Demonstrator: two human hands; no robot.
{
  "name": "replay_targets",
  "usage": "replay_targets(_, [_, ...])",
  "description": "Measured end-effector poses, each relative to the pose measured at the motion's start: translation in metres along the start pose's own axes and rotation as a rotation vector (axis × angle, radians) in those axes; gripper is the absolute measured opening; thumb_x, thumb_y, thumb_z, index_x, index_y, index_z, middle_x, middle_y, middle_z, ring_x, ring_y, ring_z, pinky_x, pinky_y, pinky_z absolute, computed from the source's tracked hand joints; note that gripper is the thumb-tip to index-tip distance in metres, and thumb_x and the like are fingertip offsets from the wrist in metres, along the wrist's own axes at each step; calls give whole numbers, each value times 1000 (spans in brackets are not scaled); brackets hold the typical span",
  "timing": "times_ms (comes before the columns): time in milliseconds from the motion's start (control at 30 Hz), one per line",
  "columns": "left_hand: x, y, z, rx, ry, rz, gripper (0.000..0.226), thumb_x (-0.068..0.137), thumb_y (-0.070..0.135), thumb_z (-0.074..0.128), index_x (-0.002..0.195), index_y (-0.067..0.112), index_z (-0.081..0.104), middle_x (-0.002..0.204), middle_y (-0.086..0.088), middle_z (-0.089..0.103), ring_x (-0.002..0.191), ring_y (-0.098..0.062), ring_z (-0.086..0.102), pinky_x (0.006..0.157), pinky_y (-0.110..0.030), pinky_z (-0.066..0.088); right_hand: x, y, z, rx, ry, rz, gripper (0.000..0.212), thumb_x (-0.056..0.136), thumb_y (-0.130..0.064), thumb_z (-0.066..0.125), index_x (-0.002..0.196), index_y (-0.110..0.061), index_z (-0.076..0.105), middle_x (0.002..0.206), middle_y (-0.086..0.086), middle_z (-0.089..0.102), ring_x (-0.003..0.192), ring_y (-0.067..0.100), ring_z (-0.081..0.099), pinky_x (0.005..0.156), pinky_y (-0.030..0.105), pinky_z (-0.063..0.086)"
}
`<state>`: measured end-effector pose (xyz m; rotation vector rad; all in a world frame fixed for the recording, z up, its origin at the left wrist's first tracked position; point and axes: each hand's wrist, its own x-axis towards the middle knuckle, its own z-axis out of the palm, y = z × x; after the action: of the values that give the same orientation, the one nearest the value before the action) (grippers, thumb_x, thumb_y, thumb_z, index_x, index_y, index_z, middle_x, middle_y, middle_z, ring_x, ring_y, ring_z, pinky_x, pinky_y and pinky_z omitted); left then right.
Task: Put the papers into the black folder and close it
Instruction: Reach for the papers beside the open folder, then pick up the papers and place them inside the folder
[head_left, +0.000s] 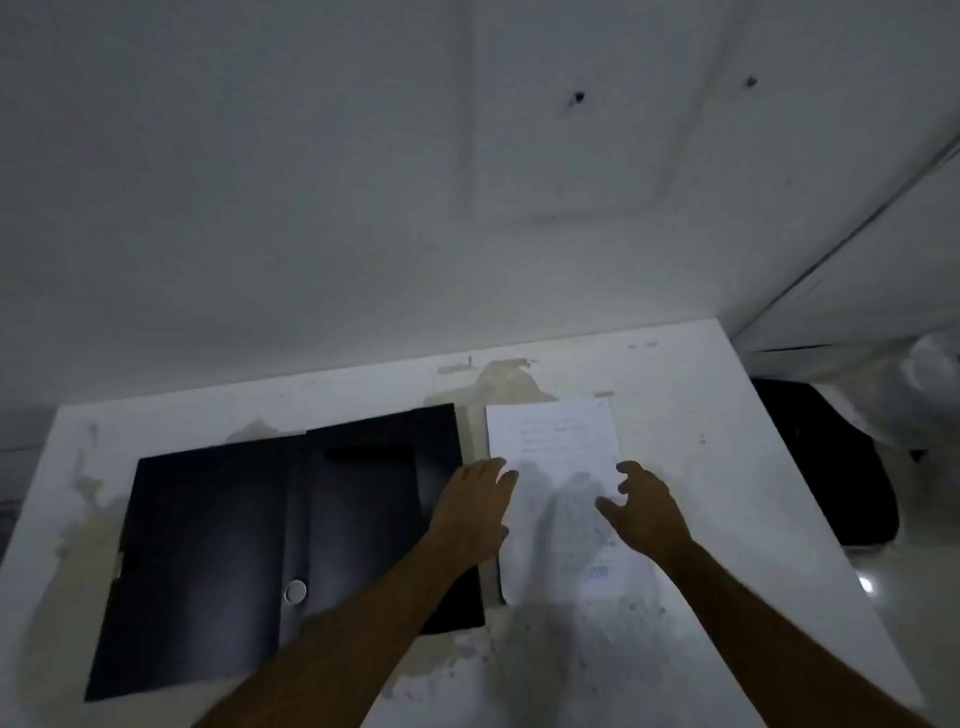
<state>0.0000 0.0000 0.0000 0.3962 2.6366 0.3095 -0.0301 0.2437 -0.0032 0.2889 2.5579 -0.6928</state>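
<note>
The flat black folder (270, 540) lies spread open on the worn white counter (701, 415), its inside bare. Just beside it to the right lies the white printed papers (558, 447). The left hand (475, 512) rests flat across both edges, the right hand (647, 512) hovers open-fingered above the sheets.

A black folder (280, 540) lies open and flat on the worn white tabletop (675, 374), toward its left edge, with the papers (558, 457) just beside it on the right. The left hand (475, 512) rests across the folder's right edge, fingertips on the papers; the right hand (644, 506) hovers over the papers, fingers spread.
</note>
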Motion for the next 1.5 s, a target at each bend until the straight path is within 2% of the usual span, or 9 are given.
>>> replay_targets(233, [30,1,36,105,-60,-5,99,85,48,68,158,9,13,167,-16,6,152,-32,13,124,-46,10,20,13,24,-96,50,101,65,89,-35,65,137,-2,35,139,20,38,126,37,40,98,49,46])
replay_targets(500, [35,-7,50,67,-52,-16,103,81,49,72,157,9,15,167,-15,6,152,-31,15,122,-44,10,39,13,38,14,92,159,52,91,-28,62,129,-1,39,130,20,46,121,38,47,95,52,48])
replay_targets(600, [35,-8,51,54,-39,-12,103,80,49,73,157,10,16,167,-14,7,152,-30,14,123,-43,9,46,17,32,242,85,152,38,90,-15,59,121,1,46,122,19,57,110,35,59,87,44,56])
replay_targets(800, [37,-10,53,39,-54,2,105,80,50,73,157,9,14,167,-15,5,152,-31,13,124,-45,11,35,8,27,323,48,30,22,93,-11,53,115,-7,49,103,5,59,85,22,63,56,23,52])
replay_targets(1000, [37,-13,55,-26,-56,25,106,79,45,76,157,7,15,167,-16,5,152,-33,13,124,-46,14,17,6,20,359,76,-118,12,95,-13,51,107,-9,49,88,-1,62,74,16,67,52,23,54])
replay_targets(1233, [21,-6,38,-927,255,-139,83,81,23,74,147,21,23,145,7,24,127,-18,44,106,-43,48,5,-3,-33,632,22,-40,22,90,-5,57,112,-10,57,99,0,65,87,10,64,62,22,50])
replay_targets(1333, [11,-2,9,-1323,132,-315,78,87,29,74,150,23,28,145,7,45,119,-16,59,102,-37,51,-1,-11,-53,740,13,-8,28,88,-3,61,114,-12,61,103,-1,68,90,11,65,68,25,50])
replay_targets(1433, [1,-7,-13,-1521,-20,-244,40,91,29,71,130,26,60,134,0,66,114,-14,68,100,-34,53,-8,-24,-63,819,-14,1,30,86,-1,61,114,-14,65,105,-1,72,95,16,67,75,30,53])
replay_targets(1500, [-8,-12,-24,-1616,-20,-219,33,94,23,67,127,25,65,132,2,68,116,-17,67,102,-37,51,-14,-36,-61,836,-46,-8,31,86,-1,61,113,-15,66,106,1,73,96,20,69,79,35,56])
